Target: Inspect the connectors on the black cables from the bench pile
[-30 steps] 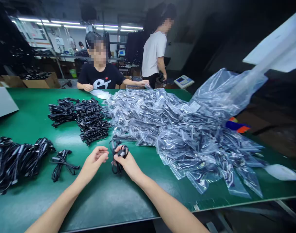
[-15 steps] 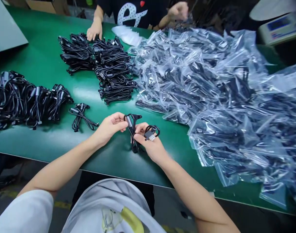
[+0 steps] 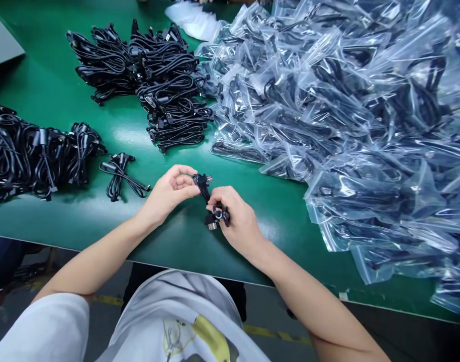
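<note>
- At the far left, a pale box (image 3: 3,40) is seen on the green tabletop (image 3: 51,85).
- Nearer, a heap of black cables (image 3: 37,156) is laid at the left edge.
- Just right of it, a lone tied cable (image 3: 117,173) is placed.
- Farther off, dark cable bundles (image 3: 171,88) are stacked.
- By the left hand (image 3: 177,185), the upper end of a held cable (image 3: 203,188) is pinched between thumb and fingers, above the near tabletop.
- Farther away, white bags (image 3: 195,21) are spread.
- The cable's lower part is gripped by the curled right hand (image 3: 235,213), a metal plug (image 3: 212,226) left protruding.
- On the right, clear bagged cables (image 3: 328,120) are piled.
</note>
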Available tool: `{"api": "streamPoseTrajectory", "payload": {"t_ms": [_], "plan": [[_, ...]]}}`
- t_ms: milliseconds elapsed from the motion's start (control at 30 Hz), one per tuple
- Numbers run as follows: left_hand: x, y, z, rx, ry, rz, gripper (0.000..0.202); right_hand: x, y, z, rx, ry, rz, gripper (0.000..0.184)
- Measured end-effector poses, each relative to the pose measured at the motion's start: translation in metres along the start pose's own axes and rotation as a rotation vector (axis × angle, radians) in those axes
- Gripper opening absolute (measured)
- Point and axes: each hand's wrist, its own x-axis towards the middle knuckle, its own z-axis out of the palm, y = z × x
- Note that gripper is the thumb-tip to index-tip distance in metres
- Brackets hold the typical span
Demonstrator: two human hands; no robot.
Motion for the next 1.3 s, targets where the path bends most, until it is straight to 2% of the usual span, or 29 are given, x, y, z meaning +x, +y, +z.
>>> {"api": "streamPoseTrajectory", "payload": {"t_ms": [100,267,400,567,700,800,900,967,1033,1133,1200,1300], "plan": [[0.000,-0.002,0.000,-0.015,0.010,0.039,0.048,0.000,-0.002,0.001,-0.034,-0.023,-0.008,0.024],[-0.003,0.000,0.002,-0.027,0.044,0.045,0.047,0.001,-0.001,0.003,0.036,-0.003,0.037,0.022],[-0.007,0.002,0.003,-0.030,0.055,0.036,0.046,0.003,0.002,0.004,0.126,0.050,0.141,0.019],[-0.009,0.000,0.003,-0.049,-0.022,0.047,0.046,0.004,0.001,0.004,0.209,0.050,0.230,0.014],[-0.006,-0.001,0.001,-0.059,0.022,0.049,0.047,0.004,-0.002,0.008,0.286,0.060,0.293,0.009],[-0.004,0.001,-0.001,-0.086,-0.014,0.033,0.045,0.006,-0.002,0.008,0.501,0.053,0.471,0.019],[-0.004,0.003,-0.002,-0.118,-0.097,0.019,0.044,0.010,-0.005,0.002,0.751,-0.027,0.657,0.036],[-0.004,0.005,-0.002,-0.131,-0.129,0.018,0.043,0.013,-0.007,-0.002,0.850,-0.084,0.718,0.043],[-0.004,0.005,-0.002,-0.135,-0.148,0.026,0.041,0.014,-0.009,-0.006,0.881,-0.125,0.721,0.045],[-0.003,0.003,-0.004,-0.078,-0.187,0.057,0.038,0.012,-0.009,-0.006,0.779,-0.122,0.654,0.038],[-0.003,0.001,-0.005,0.003,-0.190,0.104,0.040,0.007,-0.007,-0.004,0.552,-0.064,0.590,0.028],[-0.003,0.001,-0.005,0.105,-0.123,0.159,0.039,0.000,-0.005,0.001,0.160,-0.031,0.418,0.020]]}}
